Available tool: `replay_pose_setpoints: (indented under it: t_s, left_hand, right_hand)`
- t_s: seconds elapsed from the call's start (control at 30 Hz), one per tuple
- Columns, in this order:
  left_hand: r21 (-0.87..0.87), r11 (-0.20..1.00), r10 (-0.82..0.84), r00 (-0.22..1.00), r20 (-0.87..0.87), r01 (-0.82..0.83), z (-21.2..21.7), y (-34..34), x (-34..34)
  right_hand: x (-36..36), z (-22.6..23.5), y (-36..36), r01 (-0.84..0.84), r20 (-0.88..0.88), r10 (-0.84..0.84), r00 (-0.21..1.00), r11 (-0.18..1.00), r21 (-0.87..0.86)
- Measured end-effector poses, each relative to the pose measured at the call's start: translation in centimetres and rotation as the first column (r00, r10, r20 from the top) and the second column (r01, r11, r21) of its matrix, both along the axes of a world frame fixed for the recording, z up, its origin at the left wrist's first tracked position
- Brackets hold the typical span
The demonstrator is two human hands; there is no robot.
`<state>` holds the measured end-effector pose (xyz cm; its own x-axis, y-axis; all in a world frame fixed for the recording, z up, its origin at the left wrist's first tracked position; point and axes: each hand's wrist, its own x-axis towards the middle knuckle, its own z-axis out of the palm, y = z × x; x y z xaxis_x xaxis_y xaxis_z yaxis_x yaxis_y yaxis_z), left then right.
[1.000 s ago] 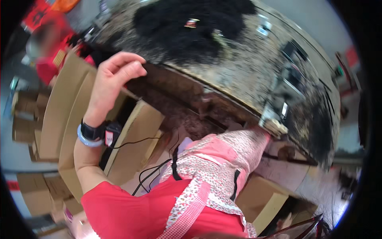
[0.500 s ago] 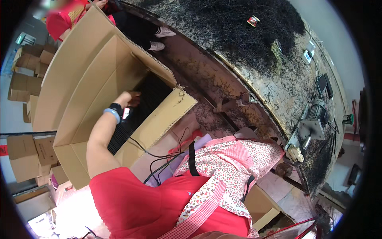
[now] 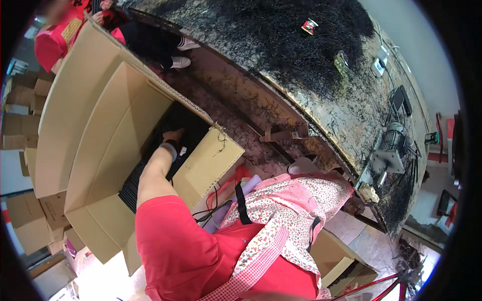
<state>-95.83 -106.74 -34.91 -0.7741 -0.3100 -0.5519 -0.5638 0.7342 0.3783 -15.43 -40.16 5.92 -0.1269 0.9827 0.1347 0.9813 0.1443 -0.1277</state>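
My left hand (image 3: 173,134) reaches down inside a large cardboard box (image 3: 100,165), at the black ridged pieces (image 3: 131,186) packed in rows there. Its fingers are small and dim against the black, so whether they grip anything does not show. A dark band and a light blue band circle that wrist. My right hand is out of sight; a white apron (image 3: 296,241) with a small red print and pink checked trim hangs across my red shirt on that side.
A long worktable (image 3: 321,120) carries a heap of black strands (image 3: 296,45) and a motor (image 3: 392,140). Black cables (image 3: 207,213) hang near the box. Beyond the box stands a person in red (image 3: 55,45). Cardboard boxes (image 3: 30,218) are stacked at left; another open box (image 3: 346,266) is at lower right.
My left arm has stretched farther into the box, and the hand has gone deeper, down to the black pieces. The view has shifted slightly.
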Motion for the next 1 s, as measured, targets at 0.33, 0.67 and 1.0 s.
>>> replay_pose_setpoints:
  t_s: [0.33,0.67,1.0]
  left_hand:
    - [-0.018,0.942,-0.315,0.865,-0.391,0.334,1.5,-3.0,11.3]
    - [0.17,0.978,-0.012,0.855,-0.519,0.117,28.0,-0.4,26.0]
    - [-0.35,0.916,-0.401,0.441,-0.803,0.196,43.0,30.3,29.5]
  right_hand:
    - [3.5,-1.0,14.5,0.143,-0.259,-0.244,0.935,0.924,-0.355]
    - [6.7,2.4,13.1,-0.313,-0.157,0.338,0.928,0.935,0.165]
    - [3.5,5.5,21.5,-0.234,-0.374,0.313,0.873,0.942,0.241]
